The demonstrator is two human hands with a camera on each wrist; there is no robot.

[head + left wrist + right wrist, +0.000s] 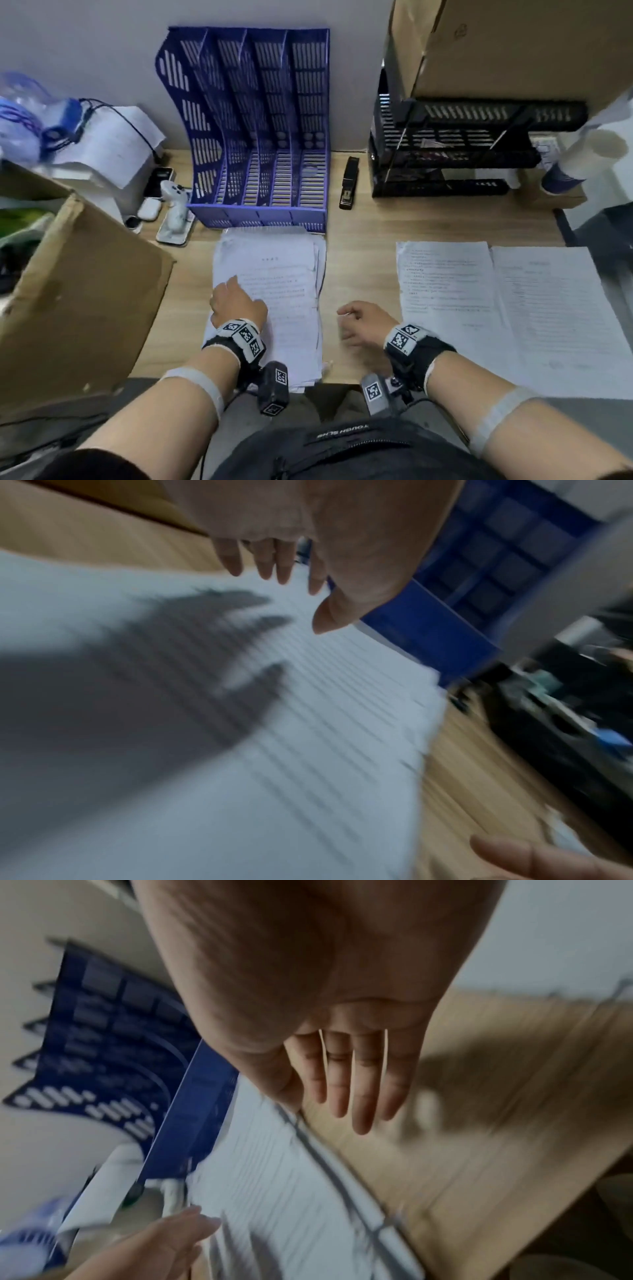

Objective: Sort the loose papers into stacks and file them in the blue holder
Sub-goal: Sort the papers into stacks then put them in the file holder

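Note:
The blue holder stands empty at the back of the desk, its slots facing me. Right in front of it lies an uneven stack of printed papers. My left hand is over the stack's left part; the left wrist view shows its fingers straight, just above the sheet and casting a shadow on it. My right hand is over bare desk beside the stack's right edge, its fingers straight and holding nothing. Two more sets of papers lie side by side at the right.
A large cardboard box crowds the left. A black stapler lies right of the holder, then a black tray rack under another box. A paper cup, phone and controller sit at the back.

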